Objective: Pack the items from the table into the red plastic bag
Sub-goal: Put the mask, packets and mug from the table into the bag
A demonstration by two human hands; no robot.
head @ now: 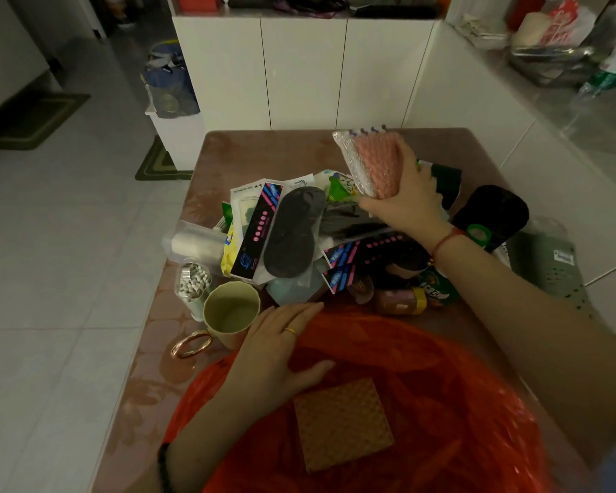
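Observation:
The red plastic bag (pixel 441 386) lies open at the near end of the table, with a flat woven square pad (pixel 342 423) inside it. My left hand (pixel 281 345) rests flat on the bag's left rim, fingers straight. My right hand (pixel 411 199) grips a pink item in bubble wrap (pixel 374 161), lifted above the pile of items (pixel 299 229) in the middle of the table. The pile holds packaged black insoles, sachets and small jars.
A pale green mug (pixel 230 313) with a copper handle stands left of the bag, beside a clear jar of white sticks (pixel 192 281). A dark round object (pixel 491 209) and a grey speckled bottle (pixel 544 257) lie at the right. White cabinets close off the far and right sides.

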